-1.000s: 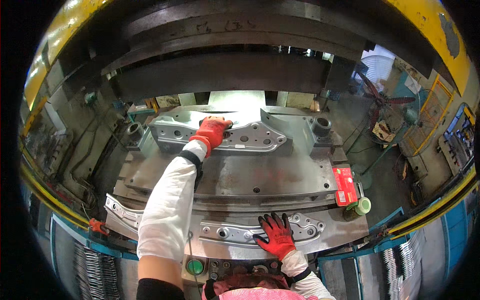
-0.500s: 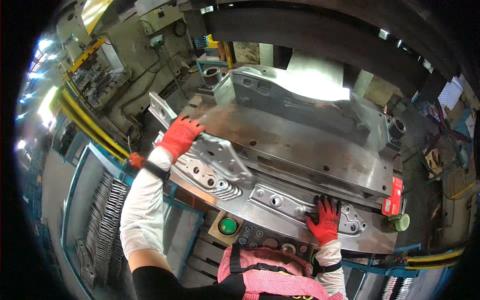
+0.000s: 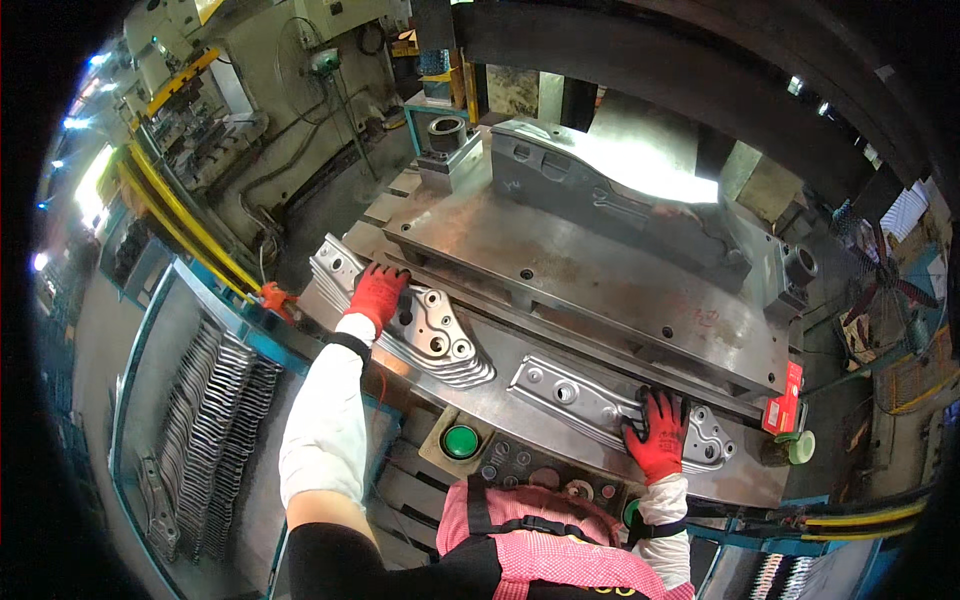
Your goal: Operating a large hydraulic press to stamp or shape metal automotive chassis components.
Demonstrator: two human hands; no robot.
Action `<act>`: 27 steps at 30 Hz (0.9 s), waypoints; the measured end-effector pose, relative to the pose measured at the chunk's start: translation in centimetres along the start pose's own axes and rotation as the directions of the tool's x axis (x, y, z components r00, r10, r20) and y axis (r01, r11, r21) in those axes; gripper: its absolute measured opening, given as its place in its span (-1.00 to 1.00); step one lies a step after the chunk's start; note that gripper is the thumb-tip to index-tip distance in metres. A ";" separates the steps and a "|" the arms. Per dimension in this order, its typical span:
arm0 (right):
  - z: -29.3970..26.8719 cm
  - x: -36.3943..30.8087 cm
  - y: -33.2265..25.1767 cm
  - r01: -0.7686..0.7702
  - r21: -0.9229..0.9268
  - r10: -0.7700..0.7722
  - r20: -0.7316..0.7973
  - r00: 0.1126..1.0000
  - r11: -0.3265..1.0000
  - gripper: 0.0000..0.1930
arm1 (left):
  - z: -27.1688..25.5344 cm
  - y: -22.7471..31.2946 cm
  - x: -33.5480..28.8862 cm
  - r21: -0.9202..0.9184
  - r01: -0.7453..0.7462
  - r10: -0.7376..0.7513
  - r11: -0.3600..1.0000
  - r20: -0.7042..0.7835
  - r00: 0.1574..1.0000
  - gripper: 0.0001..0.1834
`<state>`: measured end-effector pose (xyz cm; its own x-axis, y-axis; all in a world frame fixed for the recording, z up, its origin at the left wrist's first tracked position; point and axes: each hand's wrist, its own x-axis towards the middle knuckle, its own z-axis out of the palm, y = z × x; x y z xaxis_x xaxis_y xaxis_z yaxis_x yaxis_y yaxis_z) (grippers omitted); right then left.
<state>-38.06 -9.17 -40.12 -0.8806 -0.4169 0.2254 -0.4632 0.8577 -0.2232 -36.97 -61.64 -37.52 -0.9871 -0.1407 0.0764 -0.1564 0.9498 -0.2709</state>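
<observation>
My left hand [image 3: 378,298], in a red glove with dark fingertips, is closed over the narrow middle of a stamped metal bracket [image 3: 437,325]. That bracket lies on top of a stack of similar brackets [image 3: 455,375] at the left of the steel ledge. Farther right, a single bracket [image 3: 565,393] of the same perforated shape rests flat on the ledge. My right hand [image 3: 660,435], gloved alike, lies across this one with its fingers apart, covering part of it.
Behind the ledge stands a large steel die [image 3: 560,255]. A green button [image 3: 460,441] and a control panel [image 3: 515,465] sit at the near edge. A red box [image 3: 786,398] and a pale green round object [image 3: 801,447] are at right. A rack of metal parts [image 3: 215,420] stands lower left.
The bracket in my left hand has come down from a tilted, raised position onto the stack. My right hand has stayed on the single bracket. The view has shifted slightly.
</observation>
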 end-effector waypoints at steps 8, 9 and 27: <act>0.3 -0.4 2.7 0.012 0.165 -0.052 0.241 0.969 0.986 -0.13 | 0.2 2.9 -6.7 -0.274 0.013 -0.115 0.962 -0.359 0.926 -0.34; -0.3 0.0 3.5 0.072 0.117 -0.103 0.291 0.951 0.991 -0.08 | -2.0 5.0 -7.3 -0.350 0.008 -0.128 0.937 -0.322 0.938 -0.35; -3.8 2.2 3.5 0.302 0.213 -0.364 0.385 0.848 0.929 0.04 | -2.6 10.3 -16.5 -0.476 0.153 -0.288 0.866 -0.227 0.930 -0.32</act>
<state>-41.20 -5.96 -36.77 -0.6170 -0.7815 -0.0925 -0.7178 0.6071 -0.3408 -22.17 -48.83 -39.02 -0.8654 -0.3416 0.3666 -0.2696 0.9341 0.2340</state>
